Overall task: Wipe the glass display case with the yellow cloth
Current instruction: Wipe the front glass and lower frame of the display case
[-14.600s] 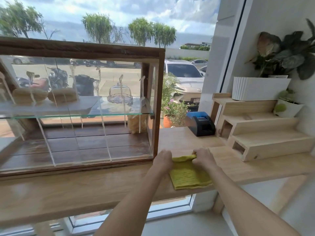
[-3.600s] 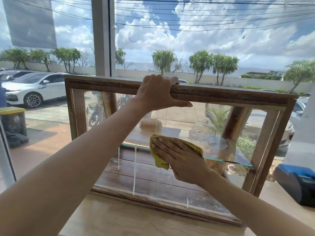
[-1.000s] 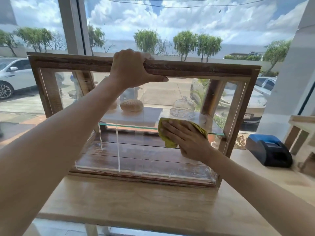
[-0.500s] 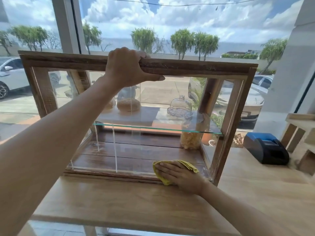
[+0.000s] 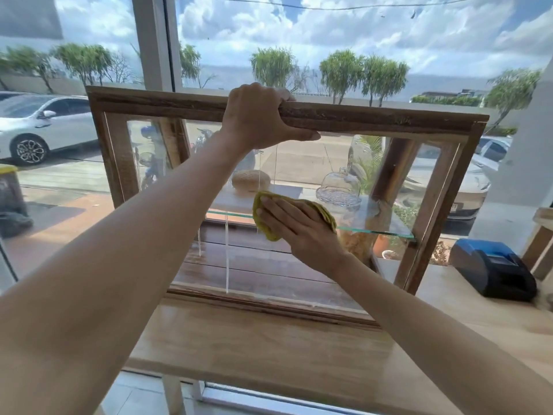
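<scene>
The glass display case has a dark wooden frame and stands on a pale wooden counter. My left hand grips the top rail of the frame, fingers over the top and thumb along the front. My right hand lies flat on the front glass at mid height, level with the inner glass shelf. Under its palm it presses the yellow cloth, which shows around the fingers on the left and top.
Inside the case a round loaf and a glass dome sit on the shelf. A blue and black printer stands on the counter to the right. Behind is a large window with parked cars outside.
My right hand with the cloth has moved up the glass from the bottom rail to mid height. My left hand still holds the top rail. The view has shifted, so the case sits further right.
</scene>
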Motion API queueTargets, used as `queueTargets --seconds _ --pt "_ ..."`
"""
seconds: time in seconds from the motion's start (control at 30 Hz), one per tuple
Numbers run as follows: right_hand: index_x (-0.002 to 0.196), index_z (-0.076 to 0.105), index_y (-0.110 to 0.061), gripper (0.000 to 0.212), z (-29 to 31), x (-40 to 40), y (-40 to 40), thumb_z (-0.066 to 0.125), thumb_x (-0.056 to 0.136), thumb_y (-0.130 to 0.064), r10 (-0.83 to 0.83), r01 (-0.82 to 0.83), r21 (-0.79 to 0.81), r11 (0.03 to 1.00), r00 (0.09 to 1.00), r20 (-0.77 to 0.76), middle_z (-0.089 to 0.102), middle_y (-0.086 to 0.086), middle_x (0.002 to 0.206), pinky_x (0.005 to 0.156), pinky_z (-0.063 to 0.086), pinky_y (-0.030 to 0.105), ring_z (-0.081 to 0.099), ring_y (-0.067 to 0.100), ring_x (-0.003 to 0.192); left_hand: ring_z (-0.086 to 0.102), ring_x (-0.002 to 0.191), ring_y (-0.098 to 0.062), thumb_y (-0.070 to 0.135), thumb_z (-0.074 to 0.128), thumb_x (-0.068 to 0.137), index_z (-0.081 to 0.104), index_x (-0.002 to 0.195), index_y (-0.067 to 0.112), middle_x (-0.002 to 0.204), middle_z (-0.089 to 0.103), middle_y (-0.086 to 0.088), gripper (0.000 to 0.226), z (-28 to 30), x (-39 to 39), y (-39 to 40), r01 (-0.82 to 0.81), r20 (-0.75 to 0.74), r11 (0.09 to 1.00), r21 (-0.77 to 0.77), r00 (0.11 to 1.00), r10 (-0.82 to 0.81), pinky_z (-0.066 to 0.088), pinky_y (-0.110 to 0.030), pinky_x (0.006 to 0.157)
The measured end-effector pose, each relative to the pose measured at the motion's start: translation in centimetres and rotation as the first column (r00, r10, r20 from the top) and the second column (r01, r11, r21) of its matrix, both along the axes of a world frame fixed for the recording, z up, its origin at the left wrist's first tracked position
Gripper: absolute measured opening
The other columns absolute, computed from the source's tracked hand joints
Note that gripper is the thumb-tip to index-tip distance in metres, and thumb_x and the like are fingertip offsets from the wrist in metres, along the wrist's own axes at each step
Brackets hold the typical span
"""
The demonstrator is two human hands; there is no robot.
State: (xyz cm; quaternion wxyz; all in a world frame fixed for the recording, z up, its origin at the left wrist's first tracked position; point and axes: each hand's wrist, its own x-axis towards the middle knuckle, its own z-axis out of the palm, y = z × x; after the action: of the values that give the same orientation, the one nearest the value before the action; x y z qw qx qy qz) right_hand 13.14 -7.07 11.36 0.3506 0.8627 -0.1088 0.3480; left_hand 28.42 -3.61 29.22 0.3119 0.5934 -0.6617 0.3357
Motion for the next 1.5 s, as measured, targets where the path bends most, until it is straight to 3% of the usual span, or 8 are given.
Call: queueTargets --seconds 0.1,0.23,0.4,0.6,0.77,1.03,1.27,1.5 --pt "0.144 0.036 -0.007 0.065 -1.2 0.9 -0.9 0.038 0.079 0.001 -0.091 0.094 0.021 0.995 0.99 -0.104 0.033 0.01 0.151 0.115 0.023 0.04 0.027 0.022 0.142 0.064 0.073 -0.015 0.094 0.037 0.048 0.068 0.109 0.031 0.074 0.07 0.005 0.093 0.1 0.0 0.0 -0.01 0.005 1.0 -0.001 1.0 0.01 0.038 -0.022 0.069" --pt "0.147 0.028 -0.008 0.071 -4.4 1.4 -1.2 0.035 0.076 -0.008 -0.145 0.15 -0.01 0.989 0.938 -0.315 0.027 0.008 0.154 0.116 0.015 0.038 0.022 0.021 0.143 0.066 0.076 -0.016 0.095 0.036 0.047 0.067 0.111 0.031 0.076 0.07 0.005 0.096 0.1 0.1 -0.2 -0.015 0.007 1.0 -0.005 1.0 0.015 0.04 -0.022 0.07" --pt "0.144 0.035 -0.009 0.066 -8.7 1.1 -1.4 0.028 0.079 -0.011 -0.107 0.138 0.026 0.99 0.861 -0.497 0.034 0.006 0.151 0.117 0.007 0.032 0.03 0.017 0.141 0.066 0.076 -0.015 0.096 0.037 0.047 0.068 0.11 0.031 0.075 0.071 0.005 0.095 0.0 0.2 -0.3 -0.005 -0.006 1.0 0.004 1.0 0.005 0.046 -0.025 0.074" --pt "0.144 0.038 -0.015 0.06 -11.3 0.9 -1.3 0.041 0.084 -0.025 -0.194 0.143 -0.131 0.981 0.695 -0.693 0.034 0.001 0.152 0.115 -0.014 0.033 0.027 0.014 0.141 0.065 0.074 -0.016 0.097 0.035 0.045 0.069 0.107 0.031 0.072 0.069 0.004 0.096 0.0 0.1 -0.3 -0.015 -0.009 1.0 -0.003 1.0 0.015 0.044 -0.024 0.07" --pt "0.139 0.046 -0.018 0.054 -10.6 0.2 -1.5 0.055 0.086 -0.023 -0.214 0.094 -0.208 0.974 0.685 -0.696 0.037 -0.001 0.15 0.115 -0.009 0.033 0.032 0.012 0.139 0.065 0.073 -0.016 0.096 0.036 0.046 0.069 0.106 0.03 0.072 0.069 0.005 0.095 0.0 0.1 -0.2 -0.003 -0.019 1.0 0.002 1.0 0.003 0.047 -0.026 0.072" --pt "0.142 0.041 -0.016 0.052 -11.9 -5.8 -2.5 0.03 0.091 -0.015 -0.276 0.137 -0.257 0.957 0.708 -0.65 0.033 0.0 0.152 0.117 -0.001 0.035 0.029 0.014 0.141 0.066 0.073 -0.016 0.095 0.04 0.048 0.069 0.108 0.03 0.073 0.07 0.004 0.093 0.0 0.1 -0.1 0.006 -0.02 1.0 -0.003 1.0 -0.006 0.048 -0.027 0.074" --pt "0.143 0.038 -0.012 0.049 -12.9 -12.0 -2.6 0.033 0.094 -0.012 -0.241 0.181 -0.163 0.97 0.802 -0.546 0.033 0.001 0.152 0.114 0.018 0.035 0.029 0.017 0.14 0.065 0.072 -0.018 0.096 0.038 0.047 0.068 0.11 0.029 0.074 0.071 0.002 0.096 0.0 0.0 0.0 0.011 -0.016 1.0 -0.003 1.0 -0.011 0.047 -0.026 0.072" --pt "0.14 0.044 -0.014 0.049 -12.8 -16.0 -1.9 0.034 0.092 -0.012 -0.288 0.265 -0.119 0.957 0.811 -0.509 0.041 0.001 0.148 0.115 0.014 0.035 0.032 0.015 0.139 0.066 0.074 -0.022 0.096 0.037 0.046 0.068 0.11 0.027 0.074 0.07 -0.001 0.098 -0.1 -0.1 0.2 -0.009 0.005 1.0 -0.001 1.0 0.009 0.049 -0.031 0.076"
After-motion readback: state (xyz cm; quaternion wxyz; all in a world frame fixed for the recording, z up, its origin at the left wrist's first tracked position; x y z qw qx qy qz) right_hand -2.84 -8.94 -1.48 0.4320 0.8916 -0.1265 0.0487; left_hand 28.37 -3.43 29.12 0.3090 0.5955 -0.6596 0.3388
